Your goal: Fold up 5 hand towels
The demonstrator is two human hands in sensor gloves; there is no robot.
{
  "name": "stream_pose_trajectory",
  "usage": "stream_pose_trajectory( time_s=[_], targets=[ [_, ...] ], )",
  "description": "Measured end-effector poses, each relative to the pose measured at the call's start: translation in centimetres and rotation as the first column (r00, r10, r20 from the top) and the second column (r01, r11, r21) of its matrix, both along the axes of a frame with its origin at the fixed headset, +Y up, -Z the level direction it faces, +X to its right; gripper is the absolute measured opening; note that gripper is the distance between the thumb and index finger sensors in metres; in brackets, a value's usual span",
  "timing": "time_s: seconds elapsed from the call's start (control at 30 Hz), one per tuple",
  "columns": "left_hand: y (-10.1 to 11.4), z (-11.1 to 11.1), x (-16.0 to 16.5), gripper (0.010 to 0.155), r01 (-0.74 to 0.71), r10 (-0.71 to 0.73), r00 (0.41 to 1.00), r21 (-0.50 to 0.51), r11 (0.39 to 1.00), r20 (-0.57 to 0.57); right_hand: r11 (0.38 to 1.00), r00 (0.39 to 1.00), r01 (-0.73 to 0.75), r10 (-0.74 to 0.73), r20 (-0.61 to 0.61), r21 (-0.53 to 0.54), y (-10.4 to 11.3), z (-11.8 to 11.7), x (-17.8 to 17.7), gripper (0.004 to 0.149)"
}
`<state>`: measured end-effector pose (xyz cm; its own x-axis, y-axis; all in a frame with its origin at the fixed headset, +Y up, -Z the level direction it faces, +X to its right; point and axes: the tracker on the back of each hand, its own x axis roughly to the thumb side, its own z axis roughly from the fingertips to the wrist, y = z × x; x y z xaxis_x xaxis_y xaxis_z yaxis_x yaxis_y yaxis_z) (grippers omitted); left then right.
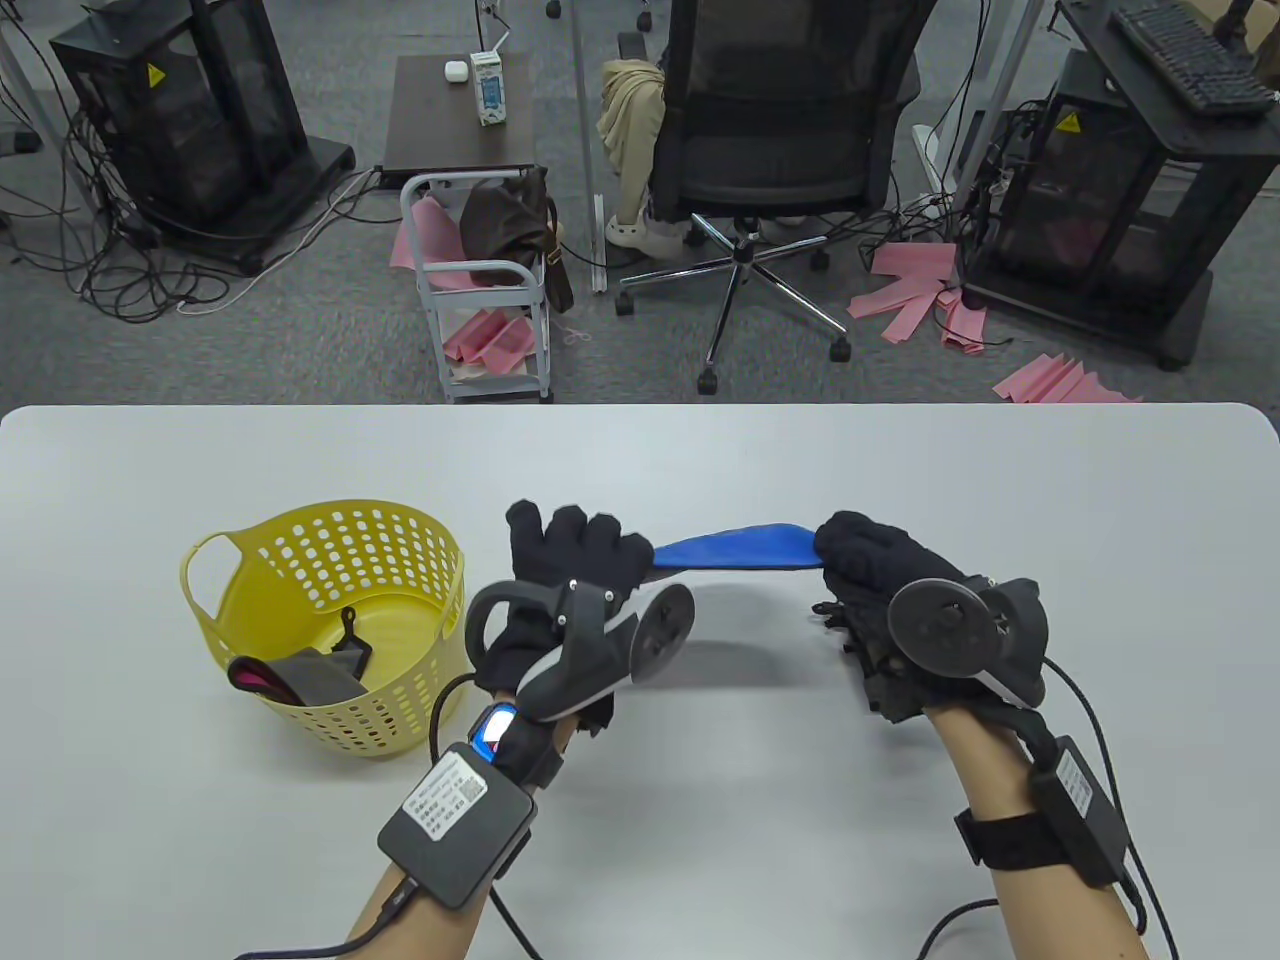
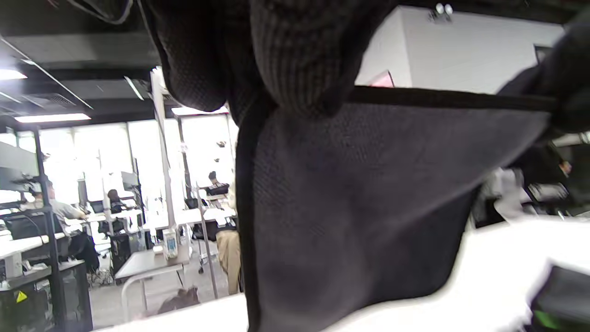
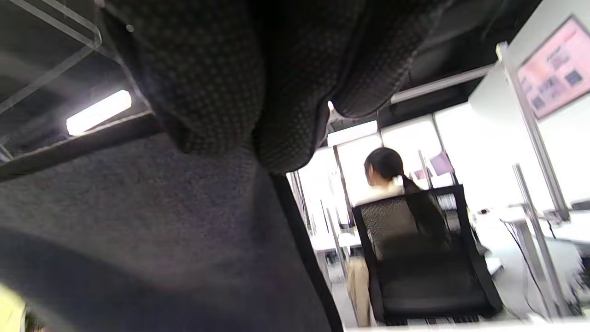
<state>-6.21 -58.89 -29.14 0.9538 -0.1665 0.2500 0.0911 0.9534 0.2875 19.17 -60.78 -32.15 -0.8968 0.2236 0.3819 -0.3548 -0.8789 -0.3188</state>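
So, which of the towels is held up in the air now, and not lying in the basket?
The blue towel: the left hand and right hand hold it stretched above the table. The grey and pink ones lie in the yellow basket.

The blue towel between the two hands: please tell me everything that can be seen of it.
The blue towel is held in the air above the white table, stretched between the left hand and the right hand; each hand grips one end. From the table view only its top edge shows, as a thin bright blue band. In the wrist views it hangs down as a sheet of woven cloth with a dark stitched hem; there it looks dark against the light. It appears not to touch the table.
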Motion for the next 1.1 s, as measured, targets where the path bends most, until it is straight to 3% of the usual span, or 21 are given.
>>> stream_pose_trajectory(
  time_s=[0.13, 0.23, 0.37, 0.6, 0.83, 0.97, 1.1],
  targets=[
    [-6.6, 1.9, -0.2, 0.041, 0.023, -0.022, 1.0, -0.229, 0.973, 0.007, 0.936, 0.986, -0.168, 0.154, -0.068, -0.31, -5.6, 1.9, -1.1, 0.031],
    [-10.3, 2.9, -0.9, 0.041, -0.022, 0.026, 1.0, -0.357, 0.934, 0.008, 0.878, 0.969, -0.247, 0.218, -0.119, -0.409, -8.9, 3.4, -1.8, 0.031],
    [-12.3, 3.9, -2.1, 0.042, -0.076, 0.086, 0.996, -0.441, 0.894, 0.003, 0.845, 0.958, -0.286, 0.242, -0.153, -0.452, -10.8, 4.8, -2.2, 0.032],
    [-12.6, 4.6, -3.5, 0.042, -0.12, 0.137, 0.991, -0.509, 0.852, -0.005, 0.815, 0.956, -0.289, 0.22, -0.193, -0.503, -11.3, 5.7, -2.3, 0.034],
    [-11.4, 5.3, -4.0, 0.042, -0.152, 0.178, 0.984, -0.591, 0.792, -0.014, 0.782, 0.965, -0.251, 0.158, -0.207, -0.571, -10.6, 5.7, -1.6, 0.035],
    [-10.1, 5.0, -3.6, 0.042, -0.127, 0.128, 0.991, -0.544, 0.829, -0.037, 0.795, 0.982, -0.182, 0.12, -0.144, -0.579, -9.5, 4.9, -1.5, 0.036],
    [-9.1, 3.7, -2.5, 0.041, -0.078, 0.015, 0.99, -0.448, 0.89, -0.143, 0.852, 0.99, -0.13, 0.137, -0.024, -0.507, -8.6, 3.5, -2.4, 0.038]
  ],
)
